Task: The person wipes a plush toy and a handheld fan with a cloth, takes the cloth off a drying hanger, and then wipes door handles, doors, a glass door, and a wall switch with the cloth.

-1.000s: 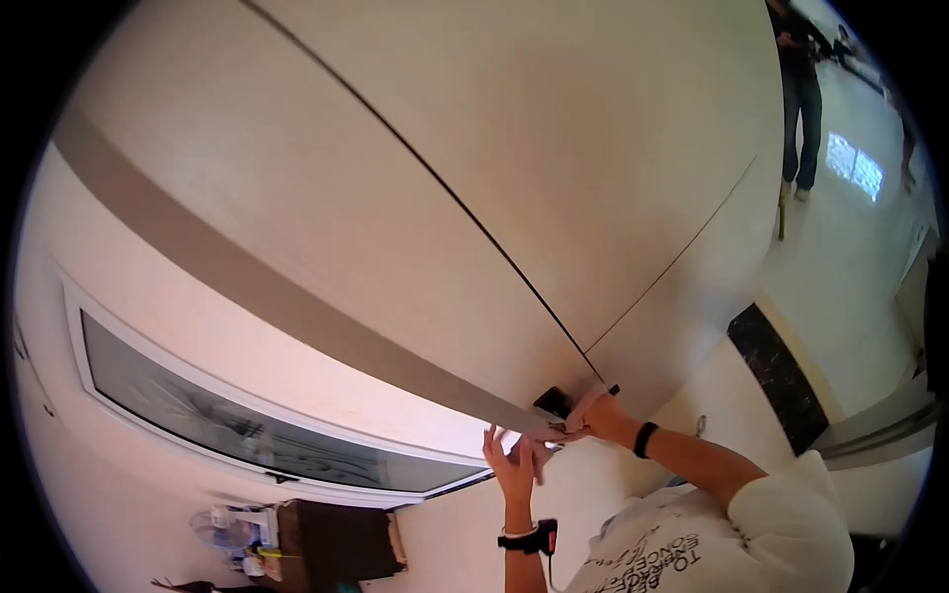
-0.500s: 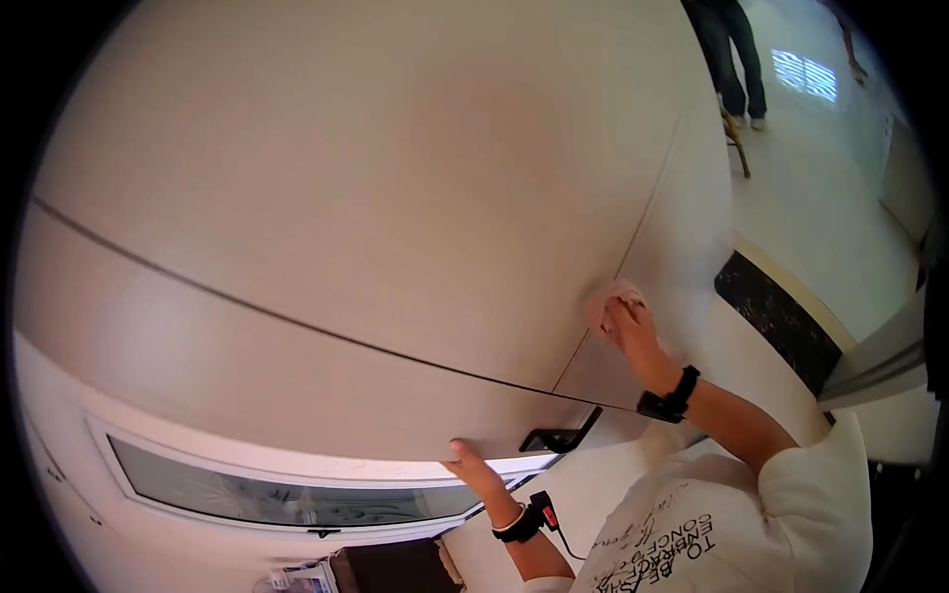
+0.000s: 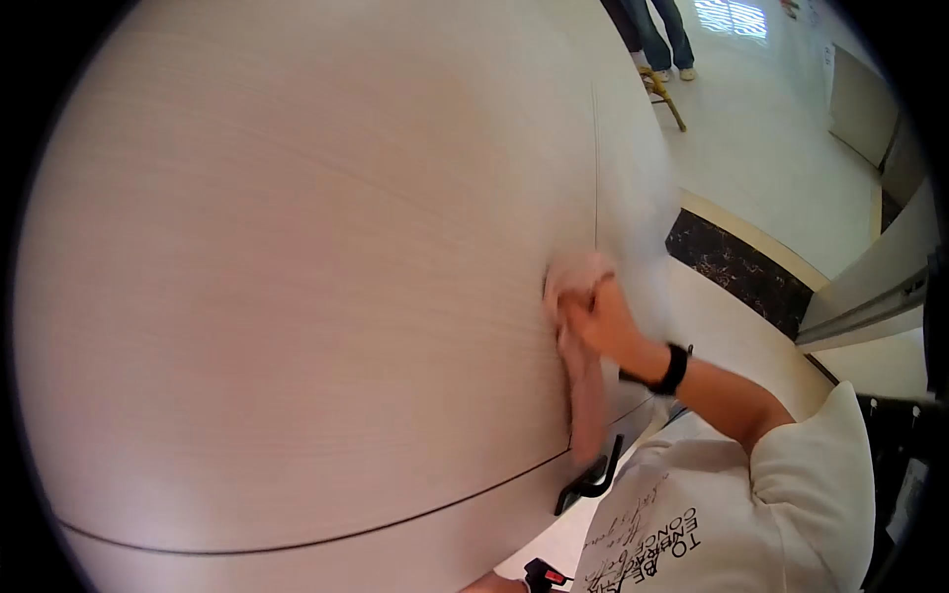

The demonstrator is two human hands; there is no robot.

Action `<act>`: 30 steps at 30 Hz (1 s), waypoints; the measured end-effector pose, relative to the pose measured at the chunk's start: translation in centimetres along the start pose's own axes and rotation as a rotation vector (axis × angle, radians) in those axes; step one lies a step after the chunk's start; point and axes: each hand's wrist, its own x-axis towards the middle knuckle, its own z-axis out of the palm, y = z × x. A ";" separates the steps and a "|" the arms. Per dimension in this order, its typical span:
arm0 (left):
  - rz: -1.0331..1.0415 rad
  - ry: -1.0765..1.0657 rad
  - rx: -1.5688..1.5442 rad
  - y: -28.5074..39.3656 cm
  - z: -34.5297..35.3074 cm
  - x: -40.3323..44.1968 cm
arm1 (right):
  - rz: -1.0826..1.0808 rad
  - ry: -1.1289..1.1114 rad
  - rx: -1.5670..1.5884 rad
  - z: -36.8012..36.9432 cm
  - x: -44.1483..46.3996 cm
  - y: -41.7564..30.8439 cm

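My right hand presses a pink cloth against the pale wood-grain door, its fingers closed on it. One end of the cloth hangs toward the black door handle; hand and cloth are somewhat blurred. At the bottom edge only a small part of my left hand shows, beside a black wrist device with a red mark; its fingers are out of sight.
A person's legs in dark trousers stand at the top right, near a yellowish stool leg. A dark marble threshold strip crosses the floor at right. A grey door frame stands beyond it.
My right hand has gone from the door edge by the handle onto the door face with the cloth. My left hand has dropped to the bottom of the view. The view has turned.
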 end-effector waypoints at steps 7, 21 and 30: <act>-0.041 -0.060 0.031 -0.7 -0.1 -1.0 | 0.136 -0.066 -0.293 -5.7 4.2 3.0; -0.093 -0.107 0.053 -3.8 -2.2 -2.8 | 0.140 -1.605 0.035 -4.3 -15.4 3.0; -0.137 -0.115 0.104 -2.1 -1.9 -5.6 | 0.561 -0.511 0.384 -13.5 -2.7 8.2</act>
